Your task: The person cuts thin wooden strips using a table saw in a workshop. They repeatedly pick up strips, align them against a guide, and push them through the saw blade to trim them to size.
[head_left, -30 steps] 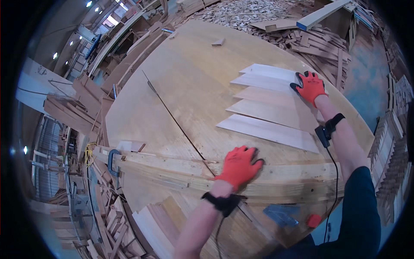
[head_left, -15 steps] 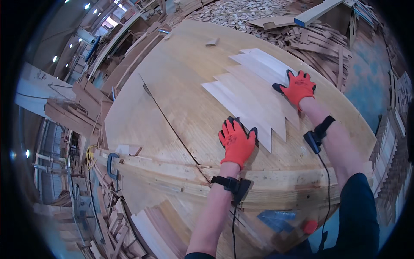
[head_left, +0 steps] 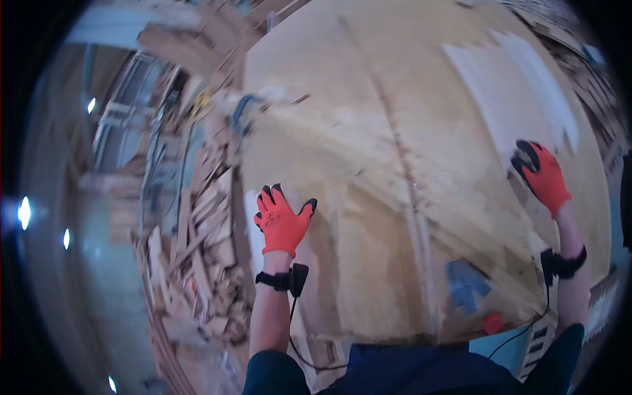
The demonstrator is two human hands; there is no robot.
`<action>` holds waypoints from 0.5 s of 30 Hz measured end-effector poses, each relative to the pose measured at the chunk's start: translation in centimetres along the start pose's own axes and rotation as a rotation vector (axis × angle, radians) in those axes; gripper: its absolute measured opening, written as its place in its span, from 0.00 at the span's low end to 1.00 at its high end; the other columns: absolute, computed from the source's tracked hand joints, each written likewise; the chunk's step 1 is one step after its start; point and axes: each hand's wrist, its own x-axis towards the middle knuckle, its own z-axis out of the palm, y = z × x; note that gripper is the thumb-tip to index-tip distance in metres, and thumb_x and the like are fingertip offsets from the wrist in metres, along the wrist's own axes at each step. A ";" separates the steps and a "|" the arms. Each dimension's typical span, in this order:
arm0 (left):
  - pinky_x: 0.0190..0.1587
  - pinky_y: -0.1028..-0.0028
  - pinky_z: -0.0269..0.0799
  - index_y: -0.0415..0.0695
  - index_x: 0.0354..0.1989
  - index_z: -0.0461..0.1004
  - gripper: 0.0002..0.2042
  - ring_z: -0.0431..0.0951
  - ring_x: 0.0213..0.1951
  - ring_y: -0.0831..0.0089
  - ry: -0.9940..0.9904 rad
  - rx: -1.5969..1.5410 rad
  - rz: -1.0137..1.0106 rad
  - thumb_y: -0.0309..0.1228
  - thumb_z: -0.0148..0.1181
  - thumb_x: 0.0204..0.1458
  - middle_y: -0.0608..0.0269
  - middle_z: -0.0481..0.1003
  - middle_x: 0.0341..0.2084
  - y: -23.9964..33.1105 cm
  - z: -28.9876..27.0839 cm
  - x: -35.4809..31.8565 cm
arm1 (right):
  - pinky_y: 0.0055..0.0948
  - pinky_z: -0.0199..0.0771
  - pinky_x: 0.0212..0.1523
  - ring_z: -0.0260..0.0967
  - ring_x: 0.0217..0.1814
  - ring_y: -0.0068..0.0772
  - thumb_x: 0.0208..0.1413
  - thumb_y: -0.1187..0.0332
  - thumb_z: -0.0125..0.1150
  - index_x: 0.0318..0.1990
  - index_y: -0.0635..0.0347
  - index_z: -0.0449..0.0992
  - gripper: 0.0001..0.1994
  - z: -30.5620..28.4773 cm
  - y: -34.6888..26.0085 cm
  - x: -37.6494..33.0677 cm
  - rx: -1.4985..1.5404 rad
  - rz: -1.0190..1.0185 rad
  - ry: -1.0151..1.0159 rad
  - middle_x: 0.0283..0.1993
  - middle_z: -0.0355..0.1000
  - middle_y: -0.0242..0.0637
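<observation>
Both my hands wear red gloves with black fingertips. My left hand is open with fingers spread, over the pale wood strips at the table's left edge; whether it touches them I cannot tell. Toward the right, my right hand has loosely bent fingers apart from the thumb, with nothing visible in them. It is at the near end of a group of thin pale wood strips laid side by side with staggered pointed ends. The picture is blurred by motion.
The wooden table has a long beam across it. A blue clamp sits at the beam's left end. Blue tape pieces and a red round object lie near the front edge. Wood offcuts are heaped at left.
My view has swung left and down. My left hand has left the laid-out strips for those at the table's left edge. The right hand has come off the strips' right side, its fingers more bent.
</observation>
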 end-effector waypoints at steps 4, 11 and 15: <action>0.69 0.39 0.47 0.36 0.73 0.49 0.55 0.44 0.74 0.44 -0.228 -0.059 -0.261 0.63 0.66 0.45 0.36 0.48 0.72 -7.8 1.0 -4.0 | 0.49 0.60 0.67 0.62 0.68 0.51 0.55 0.58 0.66 0.57 0.54 0.76 0.23 2.5 -4.2 -1.0 -0.261 -0.328 -0.024 0.60 0.70 0.45; 0.71 0.42 0.42 0.39 0.74 0.49 0.53 0.45 0.75 0.46 -0.030 -0.220 -0.272 0.60 0.65 0.47 0.39 0.49 0.73 -11.9 8.1 -9.5 | 0.71 0.49 0.69 0.43 0.79 0.57 0.58 0.42 0.58 0.73 0.36 0.58 0.36 3.9 -5.0 5.3 -0.714 0.110 -0.113 0.77 0.48 0.45; 0.70 0.46 0.47 0.39 0.73 0.53 0.51 0.47 0.74 0.46 0.010 -0.269 -0.231 0.58 0.67 0.47 0.41 0.52 0.72 -11.6 7.2 -9.8 | 0.72 0.47 0.70 0.41 0.79 0.58 0.59 0.43 0.58 0.74 0.36 0.56 0.37 4.3 -4.3 5.9 -0.702 0.215 -0.173 0.78 0.46 0.45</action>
